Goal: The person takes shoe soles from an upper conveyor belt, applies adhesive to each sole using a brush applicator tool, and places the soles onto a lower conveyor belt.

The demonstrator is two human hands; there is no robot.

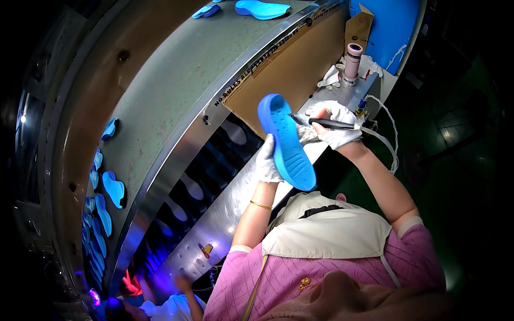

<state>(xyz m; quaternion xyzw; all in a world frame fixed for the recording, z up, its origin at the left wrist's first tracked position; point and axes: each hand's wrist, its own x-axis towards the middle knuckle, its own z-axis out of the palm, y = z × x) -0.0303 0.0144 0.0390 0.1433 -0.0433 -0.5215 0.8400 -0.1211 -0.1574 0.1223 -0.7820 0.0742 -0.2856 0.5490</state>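
Observation:
A blue shoe sole [290, 147] is held up at a tilt, its inner face with small holes and ridges in view. My left hand [269, 163], in a white glove, is closed on the sole's left edge. In my right hand [338, 128], whose glove leaves some fingertips bare, is a slim black pen-like tool [332, 124] with a pale cord [381, 140] running from its back end. The tool's tip is at the sole's right edge, near the holed end; whether it touches I cannot tell.
A grey conveyor belt [160, 107] curves along the left, carrying several blue soles [112, 188]. Behind the hands stand a cardboard sheet [294, 64] and a pink bottle [352, 64], with a white glove [330, 78] beside it. Another person [174, 306] is at the lower left, along the metal bench [214, 224].

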